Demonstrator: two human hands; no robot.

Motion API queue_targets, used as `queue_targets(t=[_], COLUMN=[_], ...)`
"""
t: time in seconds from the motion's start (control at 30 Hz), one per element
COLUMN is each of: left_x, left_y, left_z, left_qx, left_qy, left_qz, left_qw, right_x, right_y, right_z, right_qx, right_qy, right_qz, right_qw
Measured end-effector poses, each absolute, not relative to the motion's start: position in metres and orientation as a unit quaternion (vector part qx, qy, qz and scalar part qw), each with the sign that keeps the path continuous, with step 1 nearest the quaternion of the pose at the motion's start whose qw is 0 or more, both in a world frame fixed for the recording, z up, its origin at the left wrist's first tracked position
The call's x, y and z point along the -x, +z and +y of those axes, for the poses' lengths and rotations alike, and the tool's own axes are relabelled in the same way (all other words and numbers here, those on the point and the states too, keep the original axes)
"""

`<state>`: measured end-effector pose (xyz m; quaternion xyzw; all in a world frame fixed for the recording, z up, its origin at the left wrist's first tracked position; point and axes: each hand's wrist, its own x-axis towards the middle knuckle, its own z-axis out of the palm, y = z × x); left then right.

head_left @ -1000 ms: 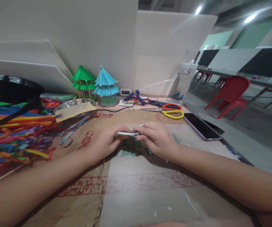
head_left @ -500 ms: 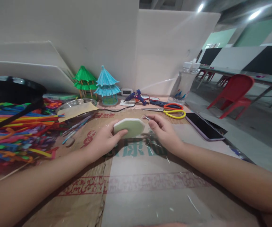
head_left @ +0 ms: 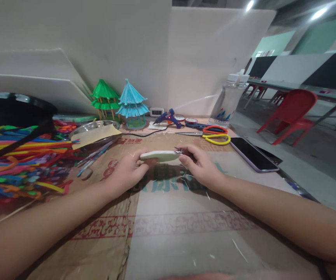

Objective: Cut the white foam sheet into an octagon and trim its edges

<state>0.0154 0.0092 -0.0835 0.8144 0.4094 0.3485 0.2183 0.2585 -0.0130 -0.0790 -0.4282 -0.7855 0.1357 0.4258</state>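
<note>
A pale green disc with a white edge [head_left: 160,156] is held nearly edge-on by my left hand [head_left: 131,169], thumb below and fingers behind it. My right hand [head_left: 198,165] pinches a small metal tool [head_left: 179,150], whose tip is at the disc's right edge; its exact kind is too small to tell. Thin white scraps [head_left: 185,177] lie beneath the hands on the cardboard with a translucent sheet [head_left: 168,249].
Colourful fuzzy stems [head_left: 25,163] pile at left, near a bowl [head_left: 95,126]. Behind are green [head_left: 104,95] and blue [head_left: 132,101] paper-roofed models, a glue gun [head_left: 168,117] and a bottle [head_left: 228,101]. Scissors [head_left: 216,139] and a phone [head_left: 254,154] lie right.
The disc has been tilted from showing its green face to nearly edge-on. My right hand has moved slightly, bringing the tool's tip against the disc's right edge.
</note>
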Motion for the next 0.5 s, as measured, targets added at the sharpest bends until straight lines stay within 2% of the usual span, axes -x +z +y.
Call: queue_targets(t=[0.2,0.5], left_x=[-0.015,-0.015], left_y=[-0.079,-0.078], left_z=[0.006,0.005], left_qx=[-0.839,-0.851], left_qy=[0.334,0.323], left_qz=[0.390,0.385], left_qw=[0.178,0.153], right_x=[-0.266,-0.262], right_y=[-0.075,-0.067], right_z=[-0.012,-0.016], right_qx=[0.347,0.324], right_qy=[-0.014,-0.096], right_qz=[-0.849,-0.866], right_qw=[0.398,0.368])
